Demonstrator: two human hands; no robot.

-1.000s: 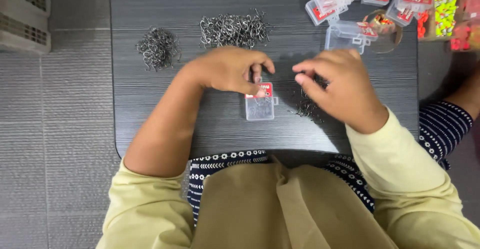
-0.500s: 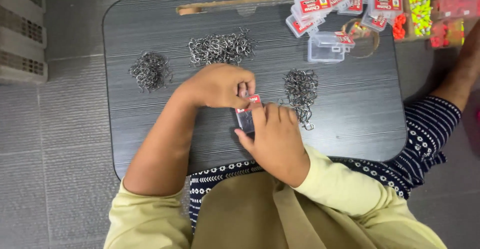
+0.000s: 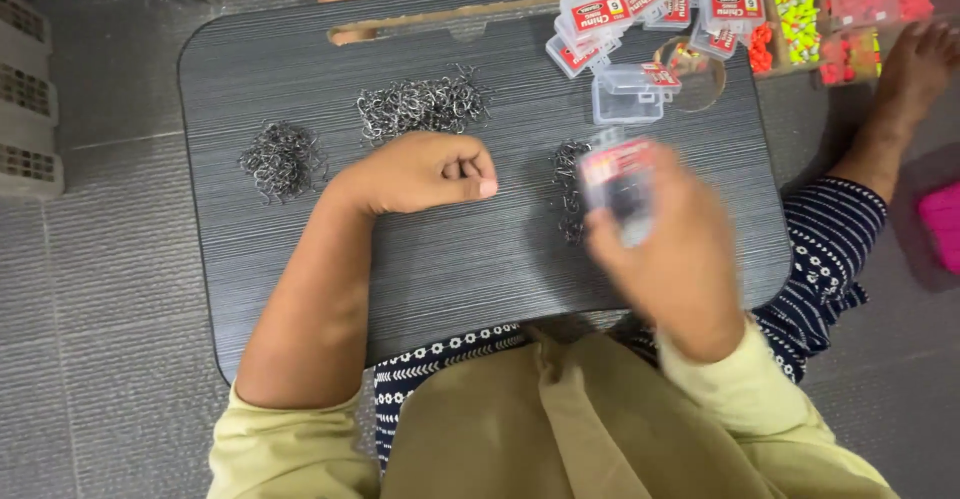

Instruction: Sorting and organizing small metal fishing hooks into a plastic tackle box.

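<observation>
Your right hand (image 3: 665,259) now lifts the small clear box (image 3: 618,184) off the table (image 3: 450,269), grip clenched around it, blurred | left hand (image 3: 425,171) stays fisted, apparently empty | hook pile (image 3: 570,184) beneath box.

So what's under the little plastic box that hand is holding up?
Beneath the small clear box in the right hand lies a pile of metal hooks on the dark tray table. Box and hand cover part of it.
</observation>
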